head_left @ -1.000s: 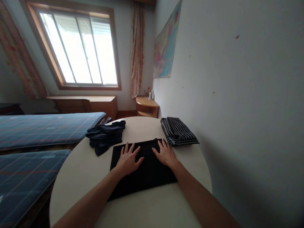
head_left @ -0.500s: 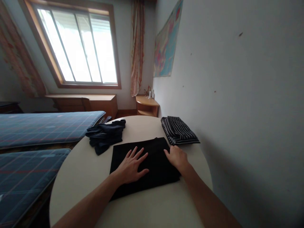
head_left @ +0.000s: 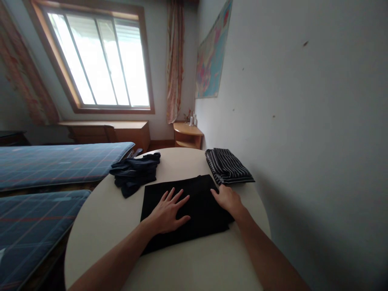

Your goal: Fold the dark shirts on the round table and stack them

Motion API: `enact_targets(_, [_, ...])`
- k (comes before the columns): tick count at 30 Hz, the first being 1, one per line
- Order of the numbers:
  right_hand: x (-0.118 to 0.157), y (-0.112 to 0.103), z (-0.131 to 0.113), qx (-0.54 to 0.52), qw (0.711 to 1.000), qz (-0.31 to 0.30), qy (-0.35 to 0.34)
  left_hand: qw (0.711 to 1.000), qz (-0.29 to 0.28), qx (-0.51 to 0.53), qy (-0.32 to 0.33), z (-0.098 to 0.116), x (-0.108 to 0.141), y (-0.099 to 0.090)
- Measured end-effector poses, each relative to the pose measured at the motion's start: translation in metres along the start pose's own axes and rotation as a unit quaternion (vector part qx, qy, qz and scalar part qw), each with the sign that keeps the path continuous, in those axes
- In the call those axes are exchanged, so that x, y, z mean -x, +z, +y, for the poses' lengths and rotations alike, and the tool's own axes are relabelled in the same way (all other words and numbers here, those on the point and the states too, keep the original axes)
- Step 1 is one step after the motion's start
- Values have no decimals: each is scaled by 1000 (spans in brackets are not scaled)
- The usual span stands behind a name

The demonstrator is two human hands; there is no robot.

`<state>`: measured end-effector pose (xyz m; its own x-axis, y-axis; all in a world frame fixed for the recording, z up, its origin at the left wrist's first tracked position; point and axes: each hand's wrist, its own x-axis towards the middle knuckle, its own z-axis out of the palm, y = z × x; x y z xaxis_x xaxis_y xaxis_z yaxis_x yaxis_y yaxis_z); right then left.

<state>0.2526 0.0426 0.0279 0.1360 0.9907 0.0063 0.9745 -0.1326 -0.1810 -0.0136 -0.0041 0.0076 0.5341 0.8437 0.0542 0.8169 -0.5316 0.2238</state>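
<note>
A folded black cloth (head_left: pixel 194 210) lies flat near the middle of the round cream table (head_left: pixel 100 230). My left hand (head_left: pixel 169 212) rests palm down on it, fingers spread. At the cloth's right edge, my right hand (head_left: pixel 228 199) is closed on the fabric, its fingertips partly hidden. Just beyond that hand sits a folded black-and-white striped cloth (head_left: pixel 232 166), not touched by it. A crumpled dark navy cloth (head_left: pixel 136 171) lies at the table's back left.
Blue plaid mattresses (head_left: pixel 60 163) stand to the left of the table. A wall (head_left: pixel 318 141) runs close along the right side. Behind are a small corner shelf (head_left: pixel 188 129) and a desk (head_left: pixel 130 124) under the window.
My right hand has shifted slightly to the right, and the cloth's right edge has moved with it. My left hand has stayed in place.
</note>
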Motion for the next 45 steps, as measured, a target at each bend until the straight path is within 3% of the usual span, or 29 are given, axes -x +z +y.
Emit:
enact_targets(7, [3, 2, -3, -56, 997, 16, -40, 1000, -14, 2, 7, 3, 0, -4])
enact_targets(15, [-8, -3, 2, -182, 970, 49, -154, 1000, -11, 14, 12, 3, 1, -4])
enact_targets(27, [-12, -6, 3, -213, 962, 54, -162, 998, 15, -14, -53, -29, -35, -6])
enact_targets(38, [-15, -4, 8, -222, 962, 54, -152, 997, -55, 21, 53, 6, 9, -11])
enact_targets(45, [-16, -19, 1, -219, 963, 48, -149, 998, -35, 35, 30, 2, 3, -16])
